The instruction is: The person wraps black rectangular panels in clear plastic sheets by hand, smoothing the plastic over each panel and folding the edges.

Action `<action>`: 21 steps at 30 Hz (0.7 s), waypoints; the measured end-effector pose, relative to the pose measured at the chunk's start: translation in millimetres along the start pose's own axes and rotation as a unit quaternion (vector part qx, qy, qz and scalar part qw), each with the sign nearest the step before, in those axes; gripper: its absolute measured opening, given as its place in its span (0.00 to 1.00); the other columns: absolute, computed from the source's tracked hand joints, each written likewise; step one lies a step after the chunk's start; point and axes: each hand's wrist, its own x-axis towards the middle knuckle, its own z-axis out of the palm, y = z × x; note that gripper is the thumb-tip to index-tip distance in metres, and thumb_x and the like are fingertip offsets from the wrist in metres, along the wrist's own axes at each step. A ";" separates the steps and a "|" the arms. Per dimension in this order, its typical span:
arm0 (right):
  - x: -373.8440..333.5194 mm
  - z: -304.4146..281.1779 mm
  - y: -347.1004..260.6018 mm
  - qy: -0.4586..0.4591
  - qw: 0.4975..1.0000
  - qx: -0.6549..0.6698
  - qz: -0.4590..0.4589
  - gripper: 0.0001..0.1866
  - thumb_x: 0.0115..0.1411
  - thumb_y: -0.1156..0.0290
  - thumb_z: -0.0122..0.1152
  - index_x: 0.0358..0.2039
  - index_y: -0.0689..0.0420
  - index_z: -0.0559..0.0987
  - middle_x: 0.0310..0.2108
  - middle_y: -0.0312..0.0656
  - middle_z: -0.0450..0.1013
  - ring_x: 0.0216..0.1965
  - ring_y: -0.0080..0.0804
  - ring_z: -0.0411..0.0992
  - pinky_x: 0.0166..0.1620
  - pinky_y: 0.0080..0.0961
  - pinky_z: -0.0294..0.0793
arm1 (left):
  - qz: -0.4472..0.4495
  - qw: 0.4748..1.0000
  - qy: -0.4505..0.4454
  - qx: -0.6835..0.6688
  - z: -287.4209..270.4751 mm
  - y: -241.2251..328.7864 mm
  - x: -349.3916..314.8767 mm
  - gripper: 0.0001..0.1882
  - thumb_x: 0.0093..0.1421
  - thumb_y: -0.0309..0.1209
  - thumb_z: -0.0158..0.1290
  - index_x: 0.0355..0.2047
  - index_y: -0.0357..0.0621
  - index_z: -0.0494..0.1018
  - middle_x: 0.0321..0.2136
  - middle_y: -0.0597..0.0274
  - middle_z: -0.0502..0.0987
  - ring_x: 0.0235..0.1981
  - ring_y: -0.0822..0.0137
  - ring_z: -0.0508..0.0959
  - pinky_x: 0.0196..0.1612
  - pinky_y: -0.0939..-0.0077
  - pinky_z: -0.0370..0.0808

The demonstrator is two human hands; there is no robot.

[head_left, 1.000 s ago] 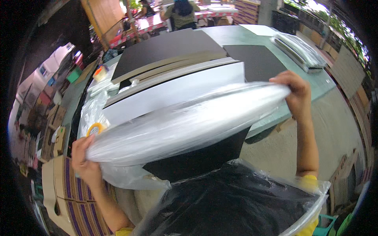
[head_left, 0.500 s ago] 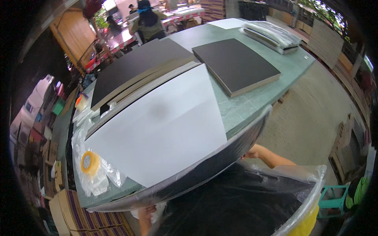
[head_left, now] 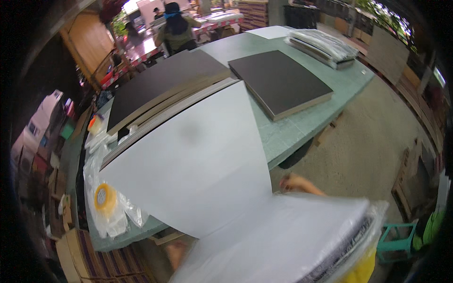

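A large white sheet [head_left: 188, 141] lies over the near part of the green table [head_left: 283, 137]. Its near edge meets a pale, clear-wrapped flat piece [head_left: 283, 236] in front of my body, with a dark edge inside the wrap at the lower right. My right hand [head_left: 295, 183] is beside the far right edge of this piece, fingers curled; what they hold, if anything, cannot be made out. My left hand [head_left: 176, 252], smeared by motion, is at its left edge, with the fingers indistinct.
Dark flat panels [head_left: 165, 85] and a dark-topped stack [head_left: 283, 82] lie on the table. Plastic-wrapped flat pieces [head_left: 323, 46] sit at its far right. A yellow tape roll [head_left: 104, 196] rests on clear plastic at the left. A green stool [head_left: 396, 240] stands right; another person [head_left: 177, 30] is beyond.
The dark wrapped surface in front of me and along the table's near edge is gone from view; a pale face shows instead. My right hand has shifted slightly left.
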 end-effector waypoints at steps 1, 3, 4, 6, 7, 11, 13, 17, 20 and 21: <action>-22.3 -26.8 -40.7 0.080 0.994 0.055 -0.059 0.13 0.48 0.64 0.55 0.32 0.57 0.74 0.28 0.40 0.72 0.26 0.28 0.70 0.32 0.23 0.70 | 0.090 0.990 0.097 -0.048 -27.9 2.5 -1.8 0.07 0.48 0.29 0.52 0.25 0.39 0.68 0.22 0.62 0.72 0.23 0.69 0.72 0.29 0.77 0.69; -99.8 -60.2 -134.0 0.032 0.939 0.287 -0.188 0.15 0.52 0.57 0.51 0.28 0.58 0.72 0.28 0.40 0.72 0.26 0.27 0.70 0.30 0.24 0.70 | 0.054 0.964 0.092 -0.242 -85.6 162.3 -37.2 0.08 0.51 0.31 0.50 0.27 0.39 0.67 0.22 0.65 0.71 0.25 0.71 0.71 0.33 0.78 0.68; -131.1 -64.9 -171.4 -0.069 0.902 0.317 -0.286 0.19 0.54 0.56 0.49 0.35 0.60 0.70 0.30 0.42 0.71 0.28 0.30 0.71 0.32 0.24 0.70 | 0.067 0.950 0.083 -0.293 -110.7 219.8 -70.9 0.11 0.52 0.33 0.49 0.30 0.37 0.69 0.24 0.65 0.70 0.27 0.71 0.70 0.34 0.78 0.67; -165.1 -47.8 -218.5 -0.321 0.807 0.264 -0.420 0.24 0.54 0.55 0.50 0.41 0.63 0.68 0.37 0.48 0.69 0.38 0.40 0.69 0.42 0.32 0.68 | 0.138 0.908 -0.114 -0.380 -120.4 273.9 -98.8 0.13 0.53 0.35 0.49 0.34 0.38 0.68 0.26 0.62 0.70 0.30 0.70 0.70 0.37 0.77 0.66; -175.5 -30.1 -247.4 -0.464 0.741 0.139 -0.466 0.26 0.54 0.55 0.50 0.44 0.63 0.66 0.42 0.51 0.65 0.44 0.44 0.64 0.47 0.36 0.62 | 0.147 0.855 -0.299 -0.397 -113.9 289.8 -100.4 0.15 0.53 0.36 0.49 0.36 0.38 0.67 0.28 0.61 0.70 0.31 0.69 0.69 0.38 0.76 0.65; -156.5 66.2 -249.9 -0.705 0.604 -0.097 -0.358 0.29 0.54 0.55 0.50 0.52 0.57 0.61 0.55 0.55 0.50 0.57 0.48 0.46 0.57 0.38 0.43 | 0.038 0.673 -0.714 -0.191 -43.0 292.9 -86.0 0.21 0.54 0.41 0.47 0.44 0.40 0.66 0.33 0.57 0.70 0.36 0.67 0.68 0.43 0.74 0.63; -111.8 92.9 -190.9 -0.626 0.738 -0.112 -0.228 0.30 0.54 0.51 0.47 0.54 0.52 0.58 0.57 0.52 0.46 0.59 0.46 0.42 0.58 0.37 0.39 | 0.080 0.737 -0.669 -0.057 0.6 250.9 -62.9 0.22 0.55 0.42 0.45 0.46 0.42 0.66 0.33 0.56 0.70 0.37 0.67 0.68 0.44 0.74 0.63; -35.9 107.8 -83.0 -0.409 0.855 -0.295 -0.117 0.33 0.54 0.44 0.42 0.56 0.47 0.56 0.59 0.47 0.41 0.61 0.39 0.34 0.59 0.35 0.36 | 0.132 0.853 -0.486 0.137 68.8 96.5 -13.8 0.18 0.56 0.42 0.44 0.43 0.47 0.68 0.33 0.55 0.70 0.38 0.64 0.68 0.41 0.73 0.65; -8.2 100.2 -62.4 -0.340 0.867 -0.346 -0.115 0.36 0.52 0.41 0.42 0.56 0.49 0.56 0.59 0.48 0.42 0.61 0.40 0.36 0.59 0.33 0.38 | 0.139 0.902 -0.358 0.196 112.2 32.5 18.2 0.14 0.54 0.39 0.46 0.37 0.46 0.71 0.28 0.56 0.70 0.30 0.64 0.71 0.36 0.71 0.67; 8.9 99.5 -55.7 -0.365 0.863 -0.325 -0.122 0.37 0.51 0.41 0.43 0.56 0.50 0.56 0.58 0.49 0.44 0.60 0.41 0.39 0.58 0.33 0.40 | 0.144 0.893 -0.376 0.203 117.9 33.9 30.4 0.13 0.54 0.39 0.46 0.35 0.45 0.71 0.25 0.56 0.70 0.29 0.64 0.71 0.35 0.71 0.67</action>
